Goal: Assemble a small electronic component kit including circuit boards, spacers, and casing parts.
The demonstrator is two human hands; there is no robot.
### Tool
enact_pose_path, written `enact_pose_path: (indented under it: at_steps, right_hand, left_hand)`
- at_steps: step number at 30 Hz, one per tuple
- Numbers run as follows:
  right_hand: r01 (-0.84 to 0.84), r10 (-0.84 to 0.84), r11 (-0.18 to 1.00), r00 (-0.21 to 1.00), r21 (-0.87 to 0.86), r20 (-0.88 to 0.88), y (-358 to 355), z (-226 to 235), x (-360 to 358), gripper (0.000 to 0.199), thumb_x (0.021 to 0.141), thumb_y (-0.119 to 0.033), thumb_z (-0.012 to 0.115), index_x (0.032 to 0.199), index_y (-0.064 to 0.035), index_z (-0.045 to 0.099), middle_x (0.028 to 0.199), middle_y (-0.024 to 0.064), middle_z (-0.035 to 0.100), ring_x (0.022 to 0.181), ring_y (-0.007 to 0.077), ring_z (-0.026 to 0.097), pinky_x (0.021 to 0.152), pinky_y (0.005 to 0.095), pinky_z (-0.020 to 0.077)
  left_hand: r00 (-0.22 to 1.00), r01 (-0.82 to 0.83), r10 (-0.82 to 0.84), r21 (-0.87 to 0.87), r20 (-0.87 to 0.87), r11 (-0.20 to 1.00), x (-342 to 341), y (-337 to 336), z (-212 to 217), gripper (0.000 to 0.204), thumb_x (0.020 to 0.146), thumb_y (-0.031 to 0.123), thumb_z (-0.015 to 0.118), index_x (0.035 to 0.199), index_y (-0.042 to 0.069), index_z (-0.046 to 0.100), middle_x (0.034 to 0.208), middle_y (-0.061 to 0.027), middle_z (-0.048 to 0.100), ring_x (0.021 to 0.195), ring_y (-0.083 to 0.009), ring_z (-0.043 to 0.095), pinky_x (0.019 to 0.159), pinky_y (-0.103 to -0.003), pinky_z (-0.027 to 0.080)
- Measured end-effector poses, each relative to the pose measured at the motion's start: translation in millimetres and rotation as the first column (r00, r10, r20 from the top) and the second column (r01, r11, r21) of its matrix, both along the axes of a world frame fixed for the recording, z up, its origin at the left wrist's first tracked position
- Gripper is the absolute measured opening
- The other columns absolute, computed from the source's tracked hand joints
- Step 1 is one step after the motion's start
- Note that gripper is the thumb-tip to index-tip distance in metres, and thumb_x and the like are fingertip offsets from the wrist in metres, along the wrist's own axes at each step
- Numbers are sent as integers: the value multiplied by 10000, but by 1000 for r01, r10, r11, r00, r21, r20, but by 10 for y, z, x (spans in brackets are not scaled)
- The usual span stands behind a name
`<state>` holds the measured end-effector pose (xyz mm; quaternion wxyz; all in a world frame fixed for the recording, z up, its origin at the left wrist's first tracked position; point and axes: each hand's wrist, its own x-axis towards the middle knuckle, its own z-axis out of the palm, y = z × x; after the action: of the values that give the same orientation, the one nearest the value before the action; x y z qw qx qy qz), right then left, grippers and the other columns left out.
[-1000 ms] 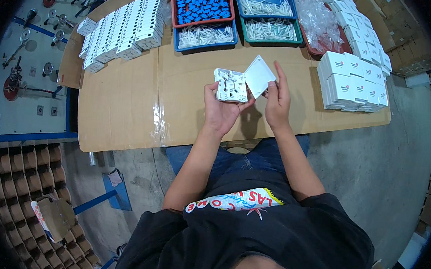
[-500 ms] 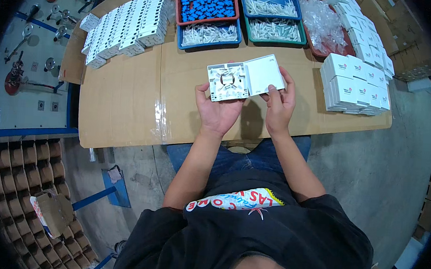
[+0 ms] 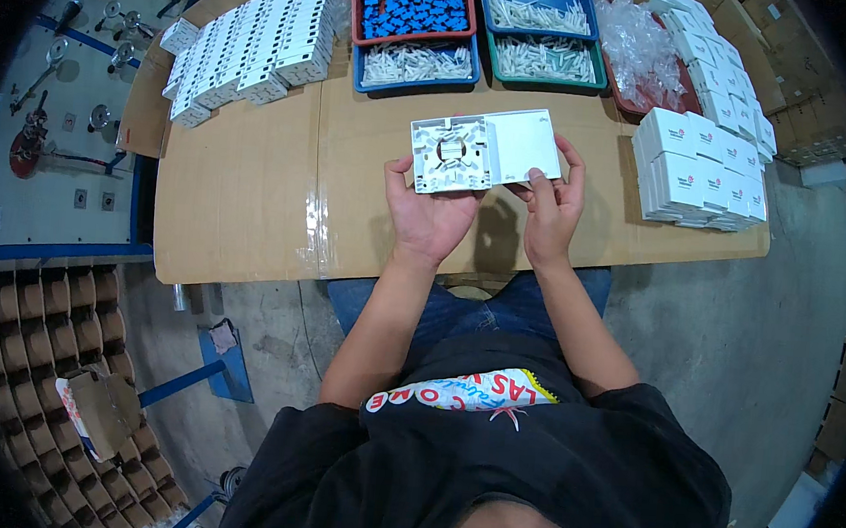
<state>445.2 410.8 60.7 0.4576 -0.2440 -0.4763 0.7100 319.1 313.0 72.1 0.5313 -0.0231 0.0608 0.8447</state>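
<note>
A small white plastic box (image 3: pixel 451 176), hinged like a book, is spread wide above the cardboard-covered table. Its left half shows moulded clips and a round coil in the middle; the right half is a smooth flat lid (image 3: pixel 526 146). My left hand (image 3: pixel 430 215) supports the clip-filled half from below, thumb up along its left edge. With the thumb on top and the fingers at the edge and beneath, my right hand (image 3: pixel 551 206) pinches the lid's lower right corner.
Stacked white boxes (image 3: pixel 252 46) stand at the back left. Beyond my hands are a red tray (image 3: pixel 356 4) of blue parts and blue and green trays (image 3: pixel 598 70) of white pieces. Clear plastic bags (image 3: pixel 644 49) and piled printed white boxes (image 3: pixel 699 175) lie on the right.
The box has turned slightly, so its two halves now line up more level. Both hands keep their hold with barely any shift.
</note>
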Motion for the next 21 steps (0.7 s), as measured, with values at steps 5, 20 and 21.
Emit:
enact_pose_path:
  at_steps: [5,20,21]
  right_hand:
    - [-11,11,1000,1000,-1,-18,-22,18,-5,551,991,-1,571,1490,-21,338,1206,173,640,1060,215,686,894,400,637]
    - [22,-18,996,999,-82,51,27,-101,-44,522,1001,-63,622,1466,-25,388,1176,157,663,993,170,692,813,323,630]
    - [21,-17,996,999,-82,51,16,-96,-43,522,1001,-63,622,1466,-25,388,1176,157,663,993,170,692,813,323,630]
  left_hand:
    - [999,-1,2,-9,38,1000,-33,-8,-47,670,958,435,449,1506,49,470,1519,-170,511,1399,-344,477,1198,-514,332]
    - [992,52,-66,126,110,991,-50,1,-146,643,989,397,405,1504,16,453,1533,-212,479,1411,-392,450,1209,-570,312]
    - [990,39,-54,114,129,993,-53,5,-150,640,990,392,400,1501,10,453,1533,-215,478,1417,-394,444,1216,-573,299]
